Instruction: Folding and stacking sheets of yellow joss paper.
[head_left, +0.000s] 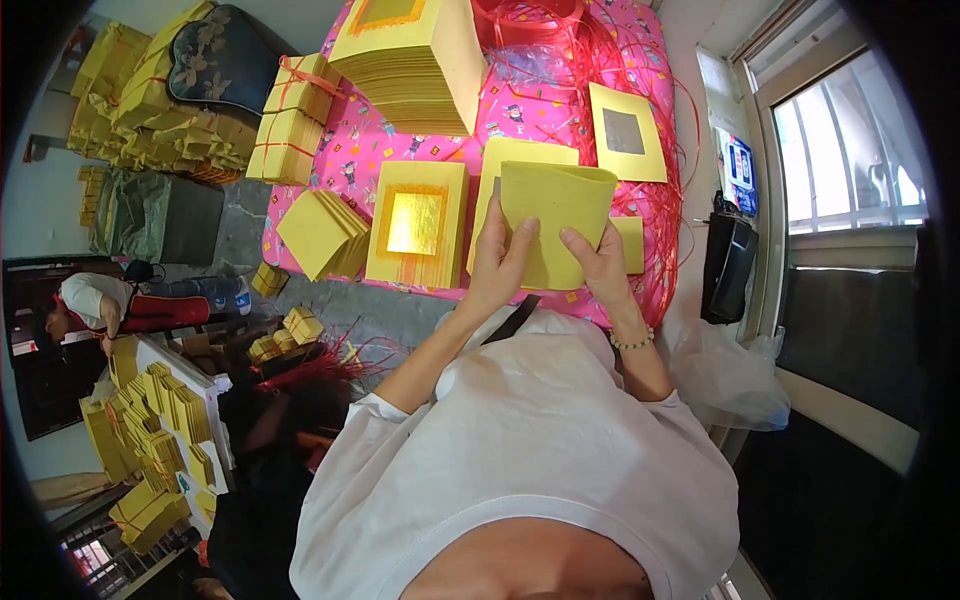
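Between my two hands is a folded sheaf of plain yellow paper (558, 205), curved over at its upper right. My left hand (497, 255) grips its left edge, thumb lying on the front. On the right edge, my right hand (603, 268) holds it the same way, a beaded bracelet on the wrist. Beneath and behind the sheaf lies more yellow paper (530, 151), partly covered. To its left is a yellow stack (416, 225) topped with a gold foil square framed in orange. A yellow sheet with a grey square (628, 132) rests at the far right.
A tall paper stack (410, 85) stands on the pink patterned table cover (350, 150). Red plastic strands (660, 60) trail down the right side. Tied bundles (287, 145) and fanned packets (325, 235) sit at left. Another person (100, 300) works by a paper-covered table (225, 440).
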